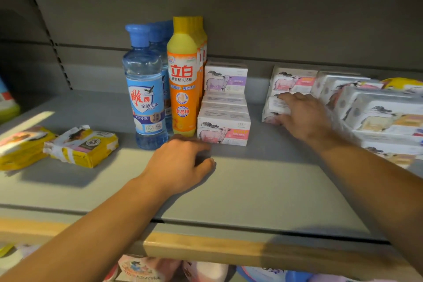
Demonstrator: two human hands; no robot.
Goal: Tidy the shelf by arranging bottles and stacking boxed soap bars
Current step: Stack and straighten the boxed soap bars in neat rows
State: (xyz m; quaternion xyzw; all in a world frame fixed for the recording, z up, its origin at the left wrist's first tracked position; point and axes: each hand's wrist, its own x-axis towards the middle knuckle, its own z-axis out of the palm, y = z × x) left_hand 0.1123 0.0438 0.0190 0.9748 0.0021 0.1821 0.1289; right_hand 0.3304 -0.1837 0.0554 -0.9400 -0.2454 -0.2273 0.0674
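Your right hand (302, 114) gripping a soap box (275, 107) mid-shelf (263, 181), your left hand (180, 165) loosely curled, holding nothing, before the orange bottle (183, 80)

Wrapped soap packs (386, 117) blur at right edge — right hand (302, 117) hides boxes.

Grey shelf (263, 190) bears bottles (146, 89), boxed soap bars (223, 130), yellow packets (82, 146)

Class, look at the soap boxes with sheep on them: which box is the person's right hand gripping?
The right hand grips the front pink-sheep soap box of the middle group; the stack beside the orange bottle is untouched.
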